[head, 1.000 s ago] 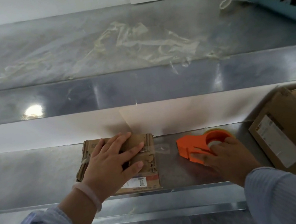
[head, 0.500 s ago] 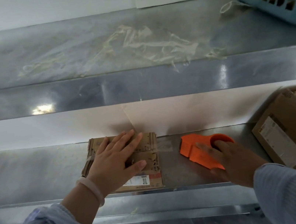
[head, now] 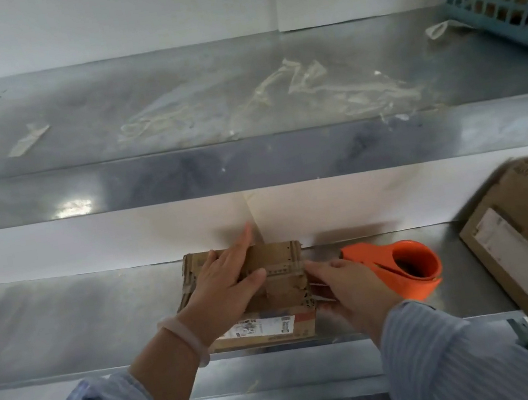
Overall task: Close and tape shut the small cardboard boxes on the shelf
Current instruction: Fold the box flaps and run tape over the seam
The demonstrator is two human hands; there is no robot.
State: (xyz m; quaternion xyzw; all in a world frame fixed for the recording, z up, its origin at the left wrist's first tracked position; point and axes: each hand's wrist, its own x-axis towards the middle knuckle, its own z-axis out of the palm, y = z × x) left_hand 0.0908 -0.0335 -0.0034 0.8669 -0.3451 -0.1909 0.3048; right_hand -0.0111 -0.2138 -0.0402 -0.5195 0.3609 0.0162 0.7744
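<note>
The left hand [head: 225,289] is lying flat on the box [head: 282,255], its fingers [head: 241,248] straight and spread, holding the flaps down. The right hand [head: 353,289] is reaching in beside it, its fingers [head: 318,269] straight and touching the box's right edge, gripping nothing that shows. The box is sitting on the shelf [head: 67,321], under the left fingers and against the right fingertips. The dispenser [head: 401,268] is lying unheld just behind the right knuckles. Tape [head: 286,282] seems to be running across the closed top between the two sets of fingers, so this box looks nearly sealed; pressing the tape end down is probably what remains. A bigger box [head: 522,248], well right of the fingers, seems open and is getting cut off by the frame. The tape's end under the right fingertips is hard to make out.
</note>
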